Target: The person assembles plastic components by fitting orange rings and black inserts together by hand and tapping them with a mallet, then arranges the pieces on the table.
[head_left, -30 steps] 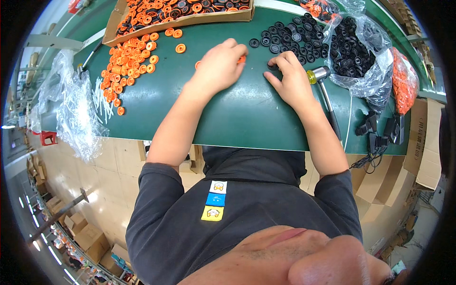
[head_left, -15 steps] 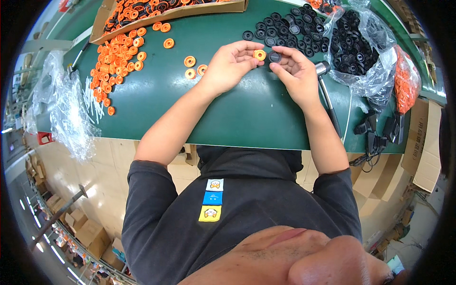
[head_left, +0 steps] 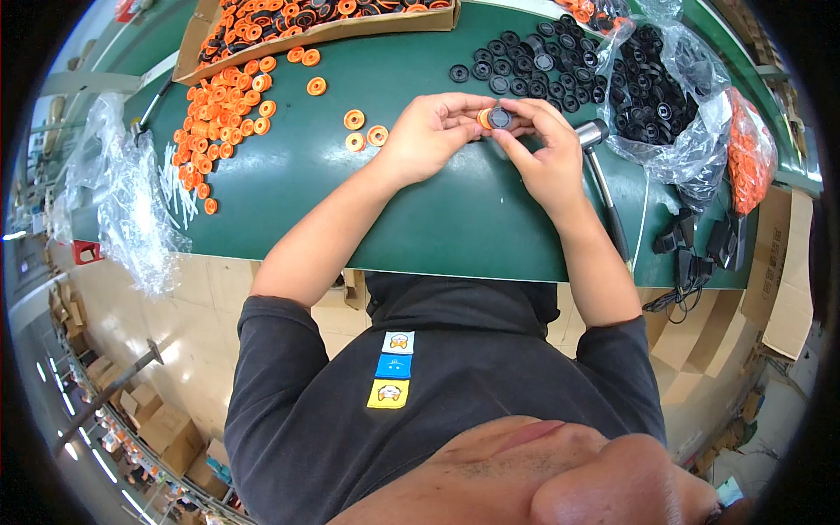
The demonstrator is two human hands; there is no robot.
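Between my hands an orange ring-shaped plastic wheel (head_left: 483,118) and a black round cap (head_left: 500,118) meet face to face. My left hand (head_left: 430,133) pinches the orange wheel between thumb and fingers. My right hand (head_left: 544,144) has its thumb and fingertips closed on the black cap. Left of my left hand, a few loose orange wheels (head_left: 353,119) lie on the green table (head_left: 420,227). Beyond my right hand spreads a group of loose black caps (head_left: 520,87).
A hammer (head_left: 604,171) lies right of my right forearm. A cardboard box (head_left: 328,35) of orange and black parts stands at the back left, near an orange pile (head_left: 219,114). Clear bags (head_left: 652,96) with black parts, an orange bag (head_left: 748,149) and black adapters (head_left: 691,254) are right.
The black cap has been brought against the orange wheel; before, they were held slightly apart. Both hands have come closer together and a little nearer to me.
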